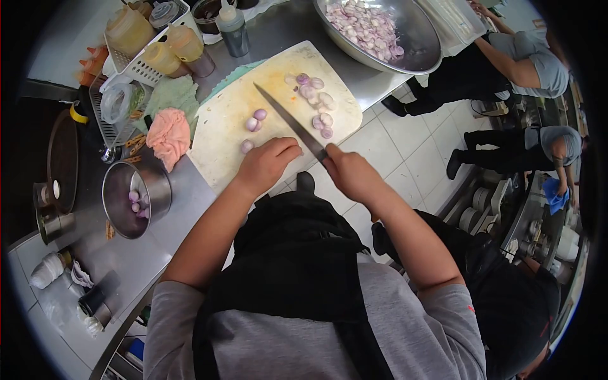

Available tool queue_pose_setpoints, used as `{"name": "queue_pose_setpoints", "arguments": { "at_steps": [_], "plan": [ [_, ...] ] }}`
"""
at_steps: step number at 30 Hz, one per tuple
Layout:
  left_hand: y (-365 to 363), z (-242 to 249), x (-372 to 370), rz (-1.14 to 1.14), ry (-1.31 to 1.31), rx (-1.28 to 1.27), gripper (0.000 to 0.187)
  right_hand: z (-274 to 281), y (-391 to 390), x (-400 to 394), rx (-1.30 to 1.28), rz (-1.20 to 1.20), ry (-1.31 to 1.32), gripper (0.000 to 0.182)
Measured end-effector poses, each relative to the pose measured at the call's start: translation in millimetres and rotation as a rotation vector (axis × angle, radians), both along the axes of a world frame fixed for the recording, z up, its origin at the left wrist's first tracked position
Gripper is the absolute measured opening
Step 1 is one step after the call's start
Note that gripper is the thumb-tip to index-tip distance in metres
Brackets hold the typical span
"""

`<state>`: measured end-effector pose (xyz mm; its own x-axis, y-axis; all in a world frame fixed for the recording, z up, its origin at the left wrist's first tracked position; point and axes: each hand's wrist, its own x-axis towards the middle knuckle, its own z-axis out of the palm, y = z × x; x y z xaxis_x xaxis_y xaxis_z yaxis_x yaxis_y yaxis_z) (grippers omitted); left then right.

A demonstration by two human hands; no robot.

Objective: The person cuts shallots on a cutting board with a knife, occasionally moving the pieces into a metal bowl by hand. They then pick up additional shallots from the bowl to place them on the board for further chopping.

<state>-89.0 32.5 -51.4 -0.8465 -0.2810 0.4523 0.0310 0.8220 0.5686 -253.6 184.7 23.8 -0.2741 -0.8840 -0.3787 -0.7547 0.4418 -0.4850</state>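
My right hand is wrapped round the handle of a long knife, whose blade points up and left over the white cutting board. My left hand rests at the board's near edge with its fingers curled together; whether they hold anything is hidden. Just up and left of it lie a few whole peeled shallots, with a single one closest to my fingers. Sliced shallots lie on the board to the right of the blade.
A large steel bowl of sliced shallots stands at the board's far right. At left are a steel pot with shallots, a pink cloth, a green cloth and sauce bottles. Several people stand at right, one close by.
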Motion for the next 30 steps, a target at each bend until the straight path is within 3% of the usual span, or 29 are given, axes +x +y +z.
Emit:
{"name": "queue_pose_setpoints", "arguments": {
  "at_steps": [5, 8, 15, 24, 30],
  "plan": [
    [0, -2, 1, 0.019, -0.009, 0.014, 0.019, -10, 3, -12, -0.038, -0.011, 0.096, 0.019],
    [0, 3, 0, 0.023, -0.025, 0.030, 0.016, 18, 9, -1, 0.094, 0.038, 0.153, 0.018],
    [1, 3, -1, 0.031, -0.045, -0.028, 0.017, 55, 63, 33, 0.134, 0.044, 0.127, 0.013],
    [2, 1, -2, 0.021, -0.002, -0.031, 0.021, -9, 31, 39, 0.107, -0.017, 0.097, 0.014],
    [2, 3, -1, 0.031, -0.004, -0.059, 0.021, 39, 62, 33, 0.111, 0.012, 0.065, 0.012]
  ]
}}
